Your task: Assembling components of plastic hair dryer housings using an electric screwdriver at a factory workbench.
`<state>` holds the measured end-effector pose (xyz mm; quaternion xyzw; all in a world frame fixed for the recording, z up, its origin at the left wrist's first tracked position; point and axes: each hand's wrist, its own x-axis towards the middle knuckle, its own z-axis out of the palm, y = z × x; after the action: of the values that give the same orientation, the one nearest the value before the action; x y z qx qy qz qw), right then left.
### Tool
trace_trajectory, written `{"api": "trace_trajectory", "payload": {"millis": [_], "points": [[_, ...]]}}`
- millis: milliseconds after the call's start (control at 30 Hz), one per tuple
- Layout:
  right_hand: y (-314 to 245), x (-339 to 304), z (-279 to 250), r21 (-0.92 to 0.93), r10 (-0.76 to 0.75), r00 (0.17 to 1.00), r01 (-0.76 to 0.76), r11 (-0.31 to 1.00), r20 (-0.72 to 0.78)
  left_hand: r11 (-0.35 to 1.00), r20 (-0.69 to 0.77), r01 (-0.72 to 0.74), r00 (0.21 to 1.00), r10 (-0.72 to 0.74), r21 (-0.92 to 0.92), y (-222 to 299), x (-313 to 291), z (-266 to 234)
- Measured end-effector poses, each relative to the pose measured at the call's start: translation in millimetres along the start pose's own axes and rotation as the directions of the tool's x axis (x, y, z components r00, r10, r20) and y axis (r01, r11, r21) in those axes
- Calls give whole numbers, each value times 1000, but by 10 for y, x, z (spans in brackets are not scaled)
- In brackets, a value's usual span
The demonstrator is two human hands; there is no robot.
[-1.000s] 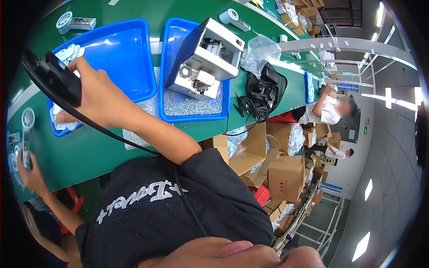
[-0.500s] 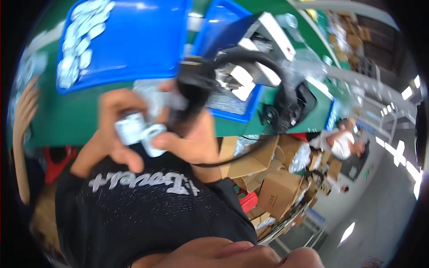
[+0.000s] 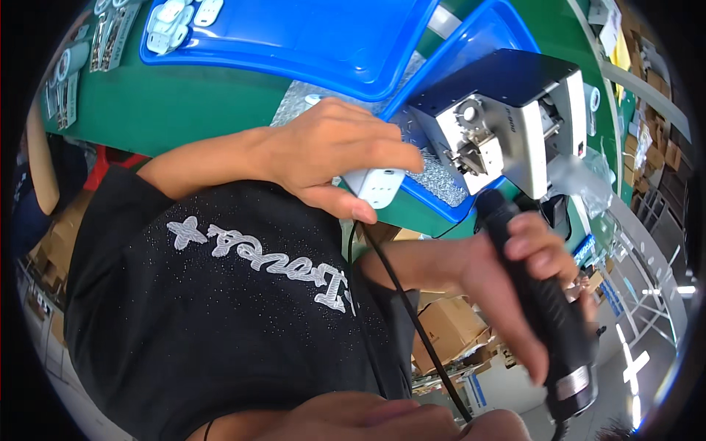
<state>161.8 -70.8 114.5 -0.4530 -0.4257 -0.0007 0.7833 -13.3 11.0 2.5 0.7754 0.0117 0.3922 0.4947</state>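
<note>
My left hand [image 3: 342, 151] is closed around a small white plug adapter [image 3: 379, 189], its face with socket-like slots turned outward below the fingers. The thumb presses along its lower side. To the right, my right hand [image 3: 518, 287] grips a black electric screwdriver [image 3: 540, 301], fingers wrapped round the barrel. Its narrower end points up and left toward a screw feeder [image 3: 507, 121] with a dark top and a light front, standing apart from it. Motion slightly blurs the right hand. The screwdriver's tip is hard to make out.
Above my left hand lies a large blue tray [image 3: 294, 55] with several white plug housings [image 3: 170, 23]. A blue bin [image 3: 434, 202] holding small screws [image 3: 441, 176] sits by the feeder. A black cable [image 3: 401, 294] hangs across my front. Cardboard boxes [image 3: 448, 331] stand below the green table [image 3: 191, 95].
My hands have parted: the right has swung down and right with the screwdriver, away from the white parts. The left now holds the adapter alone, farther right in view. The view itself has shifted.
</note>
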Motion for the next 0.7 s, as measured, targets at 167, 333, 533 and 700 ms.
{"api": "trace_trajectory", "payload": {"millis": [167,333,533,700], "points": [[235,-9,41,-220,118,988,-139,966,-104,994,-19,-107,994,106,-38,-78,20,97],[-150,-58,-133,158,198,932,-255,954,305,995,-30,-83,996,82,-47,-39,39,42],[-1016,26,0,-38,477,755,-517,855,450,994,-30,-56,998,53,-91,-46,8,61],[-919,4,128,128,376,834,-458,880,403,997,-4,-17,1000,17,-80,-18,33,54]]}}
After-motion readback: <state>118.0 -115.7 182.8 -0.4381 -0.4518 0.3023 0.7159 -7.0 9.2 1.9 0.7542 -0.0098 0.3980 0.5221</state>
